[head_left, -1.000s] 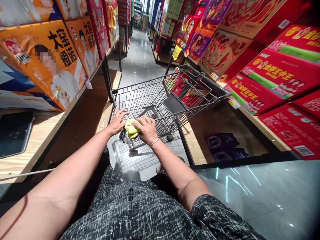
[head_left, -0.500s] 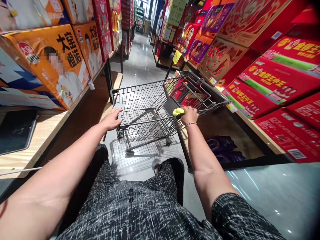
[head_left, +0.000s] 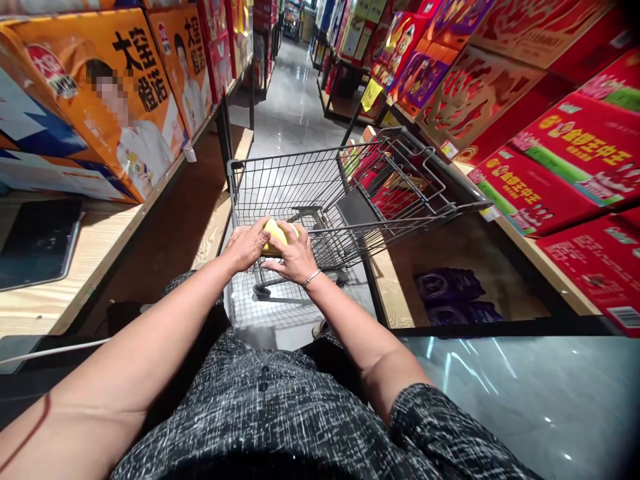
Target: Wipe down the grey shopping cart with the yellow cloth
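Observation:
A wire shopping cart (head_left: 300,170) stands crosswise in front of me. At its near left corner, my right hand (head_left: 296,259) is closed on a bunched yellow cloth (head_left: 275,233). My left hand (head_left: 245,248) meets it from the left, its fingers closed against the same cloth. Both hands sit over the cart's near top rim, close together. Part of the cloth is hidden by the fingers. Through the wires the cart's basket shows bare, with a dark flat panel (head_left: 356,212) at its right end.
Orange boxes (head_left: 100,100) and a dark tablet-like slab (head_left: 40,240) line the wooden shelf on the left. Red gift boxes (head_left: 530,187) are stacked on the right, with purple packages (head_left: 450,293) below. A grey tiled aisle (head_left: 287,93) runs ahead.
My right hand has moved left along the cart rim with the yellow cloth, from near the panel to the left corner. My left hand has shifted right to meet it.

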`<state>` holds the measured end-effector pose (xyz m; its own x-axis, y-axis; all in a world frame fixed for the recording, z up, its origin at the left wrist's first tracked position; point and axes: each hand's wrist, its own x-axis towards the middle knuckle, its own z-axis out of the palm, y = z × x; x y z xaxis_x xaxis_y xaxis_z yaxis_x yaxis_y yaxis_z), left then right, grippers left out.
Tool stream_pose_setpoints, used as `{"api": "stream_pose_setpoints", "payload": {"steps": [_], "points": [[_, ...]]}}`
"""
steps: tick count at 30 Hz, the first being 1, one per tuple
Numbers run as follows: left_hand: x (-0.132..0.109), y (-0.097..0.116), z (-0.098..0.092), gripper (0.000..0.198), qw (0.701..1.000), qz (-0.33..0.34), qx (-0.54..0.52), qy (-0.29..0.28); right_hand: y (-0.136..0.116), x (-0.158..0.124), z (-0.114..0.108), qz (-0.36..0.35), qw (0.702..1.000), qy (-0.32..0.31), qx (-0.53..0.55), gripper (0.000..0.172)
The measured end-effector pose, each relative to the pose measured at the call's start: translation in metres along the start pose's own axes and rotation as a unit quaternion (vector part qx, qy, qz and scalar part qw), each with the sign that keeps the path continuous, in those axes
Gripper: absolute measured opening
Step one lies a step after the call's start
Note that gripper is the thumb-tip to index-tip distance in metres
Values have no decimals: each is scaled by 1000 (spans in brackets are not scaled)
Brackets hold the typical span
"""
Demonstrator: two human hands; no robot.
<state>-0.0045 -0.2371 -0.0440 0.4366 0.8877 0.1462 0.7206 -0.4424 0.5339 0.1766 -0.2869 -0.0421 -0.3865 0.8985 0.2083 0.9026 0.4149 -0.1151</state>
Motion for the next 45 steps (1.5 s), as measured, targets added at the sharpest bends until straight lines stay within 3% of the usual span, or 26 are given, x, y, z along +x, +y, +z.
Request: {"api": "stream_pose_setpoints", "payload": {"steps": [4,8,12,15,18,20,22,26,29,32,36,39,42,45], "points": [[-2,-10,-10,110,1000,2,-31,-5,6,3,26,-8,999,28,-22,55],[-3,-19,-15,108,998,3,-62,-8,5,2,83,-15,997,68,25,43],[-2,-27,-17,96,997,23,-78,-16,5,-17,140,-4,997,-73,39,38],[1,-32,-20,85,998,21,-52,-20,8,-31,164,7,987,-157,30,35],[4,-36,-25,70,999,5,-10,-34,12,-31,164,2,985,-172,18,34],[4,-38,-29,63,999,0,28,-35,16,-26,149,-5,990,-143,4,34],[4,-41,-32,59,998,2,62,-28,24,-20,124,-11,997,-78,-10,34],[6,-48,-36,58,995,5,92,-25,53,-19,66,23,991,125,-41,30],[9,-45,-35,54,995,-8,97,-18,65,-24,47,52,973,218,-62,31],[12,-31,-26,47,996,-12,85,-11,57,-26,69,51,979,184,-66,33],[11,-18,-13,45,998,14,62,7,30,-31,129,22,997,29,-64,36],[10,-21,-11,43,998,16,57,9,18,-36,159,-8,997,-39,-60,28],[12,-27,-14,41,999,10,53,-1,19,-37,162,-16,997,-47,-51,23],[13,-31,-16,40,998,6,58,9,31,-35,139,-19,998,-33,-50,31]]}}
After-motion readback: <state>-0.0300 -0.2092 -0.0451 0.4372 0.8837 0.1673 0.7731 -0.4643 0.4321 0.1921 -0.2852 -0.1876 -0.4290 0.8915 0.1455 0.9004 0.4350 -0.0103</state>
